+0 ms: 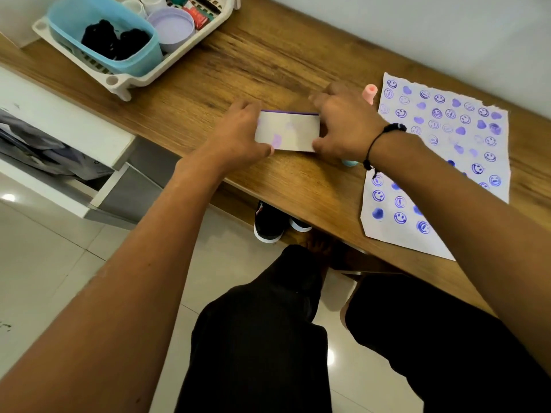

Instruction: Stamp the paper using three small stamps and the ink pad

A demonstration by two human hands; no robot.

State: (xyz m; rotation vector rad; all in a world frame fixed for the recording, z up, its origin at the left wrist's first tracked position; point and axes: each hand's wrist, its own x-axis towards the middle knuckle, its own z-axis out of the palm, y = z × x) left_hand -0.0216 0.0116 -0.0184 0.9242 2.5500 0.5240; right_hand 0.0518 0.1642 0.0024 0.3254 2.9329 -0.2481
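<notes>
The fingers of my left hand (pixel 238 135) are curled around the left end of a flat rectangular ink pad case with a pale grey lid smudged in purple (pixel 287 131), thumb at its near corner, other fingers over its far edge. My right hand (pixel 343 126) grips the opposite end the same way – thumb at the near right corner, fingers spread over the far right corner. So the case sits between both hands, clamped at each short side, with its lid facing up and a thin purple strip showing along its far edge. I cannot tell whether it rests on the brown wooden tabletop (pixel 268 61) or is lifted just above it.

Just behind my right hand stands a small pink cylindrical stamp (pixel 369 93), and a pale blue stamp (pixel 350 163) peeks out under my right wrist, which wears a black cord bracelet (pixel 384 135). To the right lies a white sheet of paper covered in purple smiley and heart prints (pixel 441 138), partly hidden by my right forearm.

At the far left of the table sits a white plastic rack (pixel 119 81) holding a light blue tub (pixel 104 34) and a lilac round lid (pixel 173 26).
</notes>
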